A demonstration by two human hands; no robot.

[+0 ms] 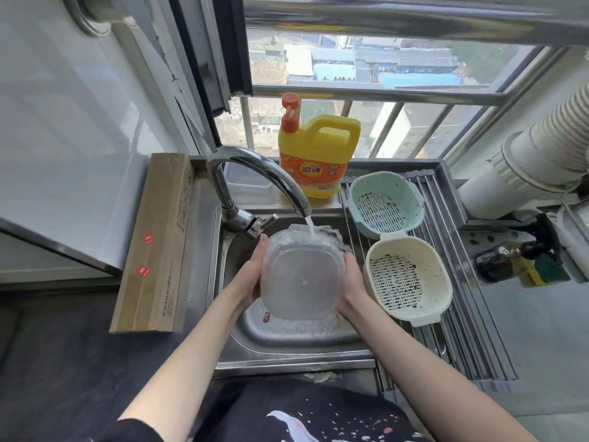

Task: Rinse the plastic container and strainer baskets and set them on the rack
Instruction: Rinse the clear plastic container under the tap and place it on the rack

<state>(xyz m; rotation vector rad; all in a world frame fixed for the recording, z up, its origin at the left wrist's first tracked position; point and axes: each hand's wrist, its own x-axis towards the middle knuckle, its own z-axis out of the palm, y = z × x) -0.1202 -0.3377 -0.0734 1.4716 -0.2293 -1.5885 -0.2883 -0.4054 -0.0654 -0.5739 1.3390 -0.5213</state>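
Observation:
A clear plastic container (301, 275) is held over the steel sink (296, 334), its bottom turned toward me. My left hand (251, 271) grips its left side and my right hand (352, 283) grips its right side. Water runs from the faucet (255, 173) onto the container's far rim. On the rack (452, 314) to the right lie two strainer baskets, both speckled with dark bits: a pale green one (384, 202) at the back and a cream one (406, 279) in front of it.
A yellow detergent jug (317, 157) with an orange pump stands behind the sink. A long brown cardboard box (157, 244) lies on the counter to the left. A dark bottle (506, 258) and a sponge (549, 271) lie at the right. A white duct (535, 148) runs above them.

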